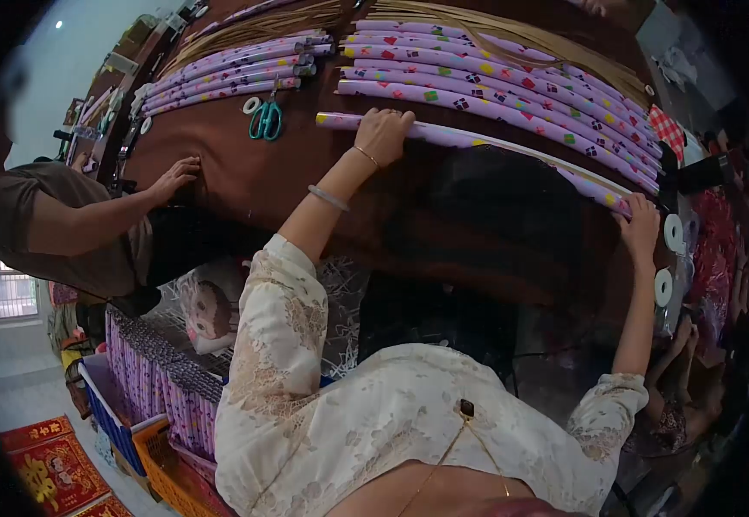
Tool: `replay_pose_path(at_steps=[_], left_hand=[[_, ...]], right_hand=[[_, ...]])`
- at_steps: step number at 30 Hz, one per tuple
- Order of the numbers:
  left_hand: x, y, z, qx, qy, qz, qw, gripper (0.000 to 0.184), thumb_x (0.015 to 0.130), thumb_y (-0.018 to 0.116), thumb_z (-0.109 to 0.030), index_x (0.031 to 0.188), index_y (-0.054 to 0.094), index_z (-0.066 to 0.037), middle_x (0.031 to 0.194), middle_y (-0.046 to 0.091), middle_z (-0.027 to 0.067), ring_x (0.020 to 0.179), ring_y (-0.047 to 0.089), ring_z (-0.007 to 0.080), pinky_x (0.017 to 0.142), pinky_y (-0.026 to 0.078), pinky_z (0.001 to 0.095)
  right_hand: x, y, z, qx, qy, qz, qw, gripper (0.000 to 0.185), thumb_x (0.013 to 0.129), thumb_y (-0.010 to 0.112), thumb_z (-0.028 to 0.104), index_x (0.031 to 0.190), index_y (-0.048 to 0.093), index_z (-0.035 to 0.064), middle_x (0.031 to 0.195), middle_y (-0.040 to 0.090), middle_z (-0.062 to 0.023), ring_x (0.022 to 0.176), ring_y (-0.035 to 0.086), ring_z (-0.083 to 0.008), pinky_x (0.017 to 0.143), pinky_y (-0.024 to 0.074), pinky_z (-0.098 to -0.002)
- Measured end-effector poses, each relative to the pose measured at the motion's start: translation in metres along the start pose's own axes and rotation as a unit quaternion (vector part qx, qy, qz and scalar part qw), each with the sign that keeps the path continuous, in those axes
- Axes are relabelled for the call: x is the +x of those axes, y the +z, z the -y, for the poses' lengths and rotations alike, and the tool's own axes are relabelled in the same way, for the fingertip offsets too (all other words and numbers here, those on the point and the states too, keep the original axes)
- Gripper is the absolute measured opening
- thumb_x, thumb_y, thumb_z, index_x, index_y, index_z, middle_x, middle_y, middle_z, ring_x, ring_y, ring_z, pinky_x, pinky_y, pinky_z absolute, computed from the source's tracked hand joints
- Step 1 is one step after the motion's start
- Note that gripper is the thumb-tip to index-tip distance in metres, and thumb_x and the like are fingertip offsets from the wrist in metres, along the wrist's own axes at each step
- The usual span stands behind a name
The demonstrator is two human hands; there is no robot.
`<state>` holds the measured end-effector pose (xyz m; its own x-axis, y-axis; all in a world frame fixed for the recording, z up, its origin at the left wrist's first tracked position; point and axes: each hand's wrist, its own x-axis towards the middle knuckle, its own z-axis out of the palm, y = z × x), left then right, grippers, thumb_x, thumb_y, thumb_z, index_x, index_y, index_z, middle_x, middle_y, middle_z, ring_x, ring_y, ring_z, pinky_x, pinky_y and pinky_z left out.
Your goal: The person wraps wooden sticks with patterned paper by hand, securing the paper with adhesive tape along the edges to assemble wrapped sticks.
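Observation:
A long roll of lilac patterned paper lies across the brown table in front of me. Near its left end, my left hand is wrapped over it with the fingers closed. At the far right end of the same roll, my right hand grips it with bent fingers. A pale strip runs along the roll between my hands. Just beyond it, several similar rolls lie side by side.
Teal scissors and a tape roll lie left of my left hand. Another stack of rolls is at the back left. A co-worker's hand rests on the table's left. White tape rolls are beside my right arm. Crates stand at lower left.

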<state>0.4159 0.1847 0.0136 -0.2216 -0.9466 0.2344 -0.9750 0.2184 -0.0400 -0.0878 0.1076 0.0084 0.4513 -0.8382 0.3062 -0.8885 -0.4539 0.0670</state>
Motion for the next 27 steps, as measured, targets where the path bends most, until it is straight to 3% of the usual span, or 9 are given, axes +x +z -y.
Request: replay_pose_path(at_steps=[5, 7, 13, 15, 18, 21, 27], left_hand=[[-0.006, 0.0, 0.004, -0.027, 0.004, 0.039, 0.999, 0.021, 0.073, 0.059, -0.01, 0.092, 0.052, -0.008, 0.079, 0.061, 0.0113, 0.081, 0.06, 0.0286, 0.07, 0.044, 0.0398], [-0.006, 0.01, 0.005, -0.034, -0.01, 0.012, 0.999, 0.014, 0.071, 0.059, -0.01, 0.084, 0.055, -0.008, 0.078, 0.062, 0.0099, 0.078, 0.061, 0.0273, 0.068, 0.045, 0.0406], [-0.013, 0.009, 0.008, -0.071, 0.03, -0.004, 0.997, 0.026, 0.073, 0.065, -0.027, 0.088, 0.055, -0.008, 0.081, 0.063, 0.0115, 0.08, 0.061, 0.0279, 0.07, 0.046, 0.0394], [-0.015, 0.004, 0.004, -0.083, -0.03, 0.031, 0.996, 0.033, 0.073, 0.065, -0.033, 0.09, 0.054, -0.008, 0.082, 0.063, 0.0111, 0.081, 0.061, 0.0284, 0.074, 0.045, 0.0396], [-0.02, 0.0, 0.003, -0.072, -0.041, 0.075, 0.994, 0.036, 0.076, 0.065, -0.029, 0.103, 0.051, -0.009, 0.093, 0.062, 0.0115, 0.09, 0.058, 0.0296, 0.079, 0.043, 0.0435], [-0.022, 0.007, 0.004, -0.037, -0.012, 0.028, 0.999, 0.036, 0.075, 0.065, -0.028, 0.103, 0.052, -0.01, 0.094, 0.063, 0.0106, 0.093, 0.058, 0.0283, 0.085, 0.04, 0.043], [-0.025, 0.009, -0.001, -0.029, -0.033, 0.003, 0.999, 0.035, 0.073, 0.067, -0.026, 0.102, 0.057, -0.01, 0.093, 0.063, 0.0089, 0.095, 0.057, 0.0262, 0.083, 0.04, 0.0397]], right_hand=[[0.002, -0.001, -0.005, 0.042, -0.017, 0.03, 0.999, 0.039, 0.067, 0.071, 0.018, 0.101, 0.053, 0.0096, 0.102, 0.056, -0.0064, 0.1, 0.051, -0.0278, 0.087, 0.0358, -0.0412], [0.004, 0.001, -0.009, 0.046, -0.013, 0.048, 0.998, 0.039, 0.067, 0.071, 0.019, 0.101, 0.054, 0.0096, 0.103, 0.057, -0.0068, 0.099, 0.051, -0.0282, 0.087, 0.0355, -0.0414], [0.003, 0.007, -0.013, 0.043, -0.015, 0.051, 0.998, 0.042, 0.068, 0.072, 0.021, 0.104, 0.054, 0.0096, 0.106, 0.057, -0.0073, 0.099, 0.052, -0.0283, 0.089, 0.0344, -0.0411], [0.004, 0.005, -0.012, 0.042, -0.016, 0.05, 0.998, 0.042, 0.068, 0.072, 0.021, 0.105, 0.055, 0.0093, 0.106, 0.057, -0.0075, 0.099, 0.052, -0.0283, 0.089, 0.0341, -0.0409], [0.006, 0.002, -0.011, 0.053, -0.002, 0.09, 0.994, 0.04, 0.068, 0.071, 0.02, 0.104, 0.056, 0.0087, 0.105, 0.058, -0.008, 0.099, 0.052, -0.0281, 0.09, 0.0342, -0.0402], [0.006, 0.004, -0.013, 0.061, -0.013, 0.071, 0.996, 0.039, 0.068, 0.071, 0.019, 0.103, 0.057, 0.0081, 0.104, 0.059, -0.0083, 0.099, 0.052, -0.028, 0.09, 0.0342, -0.0398], [0.005, 0.007, -0.015, 0.05, -0.029, 0.054, 0.997, 0.039, 0.068, 0.071, 0.018, 0.103, 0.058, 0.0073, 0.104, 0.059, -0.0087, 0.1, 0.052, -0.0281, 0.091, 0.0341, -0.0395]])
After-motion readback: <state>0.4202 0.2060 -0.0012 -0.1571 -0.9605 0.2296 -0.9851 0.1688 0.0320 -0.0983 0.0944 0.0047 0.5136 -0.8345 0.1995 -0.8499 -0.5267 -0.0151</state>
